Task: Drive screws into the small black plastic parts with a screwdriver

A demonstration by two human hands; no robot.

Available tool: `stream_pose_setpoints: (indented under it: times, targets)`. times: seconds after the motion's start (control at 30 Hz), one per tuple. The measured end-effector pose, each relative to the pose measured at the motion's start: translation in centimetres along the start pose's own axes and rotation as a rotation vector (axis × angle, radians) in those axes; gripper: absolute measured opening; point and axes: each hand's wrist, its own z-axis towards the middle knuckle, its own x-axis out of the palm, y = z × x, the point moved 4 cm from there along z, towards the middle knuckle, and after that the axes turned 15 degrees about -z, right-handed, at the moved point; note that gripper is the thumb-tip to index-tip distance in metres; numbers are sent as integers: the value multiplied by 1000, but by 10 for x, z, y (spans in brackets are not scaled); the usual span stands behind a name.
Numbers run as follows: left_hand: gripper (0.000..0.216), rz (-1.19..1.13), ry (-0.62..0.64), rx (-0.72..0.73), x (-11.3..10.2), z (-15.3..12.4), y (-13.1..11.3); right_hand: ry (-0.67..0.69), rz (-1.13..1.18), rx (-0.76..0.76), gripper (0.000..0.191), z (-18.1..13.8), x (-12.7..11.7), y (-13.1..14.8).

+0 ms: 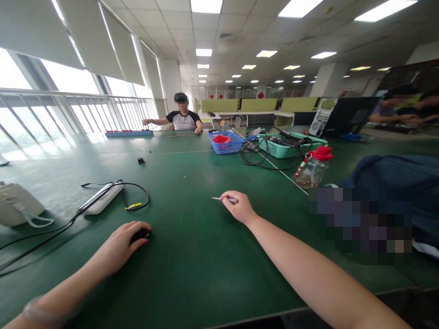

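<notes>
On the tabletop (192, 265), a small object (142, 236) lies under the left grip (120, 247), near the front edge. To its right and a little farther back, a thin tool (221, 199) sits in the right grip (240, 208), pointing left. Behind the left grip lies a power strip (102, 198), its cable (139, 189) looped just beside it. A boxy device (17, 203) stands farther left. A lidded jar (313, 170) stands to the right of the right grip. Farther back, two baskets stand side by side: the left basket (226, 147) with a small box (221, 139) in it, the right basket (284, 150) with cords. A person (183, 119) sits at the far side.
</notes>
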Motion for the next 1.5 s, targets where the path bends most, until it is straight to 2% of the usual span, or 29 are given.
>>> stream_pose_setpoints:
  times: [0.13, 0.37, 0.47, 0.67, 0.77, 0.87, 1.0, 1.17, 1.33, 1.43, 1.5]
  targets:
    - [36, 106, -89, -100, -31, -8, 33, -13, 2, -7, 18, 0, 1, -1]
    - [39, 116, -313, -323, -74, -23, 38, -22, 5, 0, 17, 0, -1, -1]
    - [40, 137, -345, -400, -83, -33, 40, -13, 2, 3, 17, 0, -1, -1]
    - [42, 205, -319, -462, -81, -44, 41, 11, 0, 9, 18, 0, 1, -2]
    - [42, 218, -287, -432, -74, -41, 43, 12, 4, 9, 18, 0, 1, -2]
    - [43, 259, -183, -371, -66, -34, 45, 12, 7, 4, 18, 0, 1, -2]
    - [42, 365, -118, -293, -65, -27, 47, 20, 6, 6, 18, 0, 2, -2]
    - [46, 397, -120, -225, -70, -26, 57, 17, 17, 11, 18, 0, 1, -2]
    - [45, 465, -125, -168, -66, -31, 67, 26, 9, 2, 18, 1, 1, -1]
    - [45, 492, -168, -209, -68, -35, 72, 29, 3, 4, 18, 0, 1, -1]
    - [48, 431, -208, -261, -71, -37, 81, 20, 10, 5, 17, 0, 1, -1]
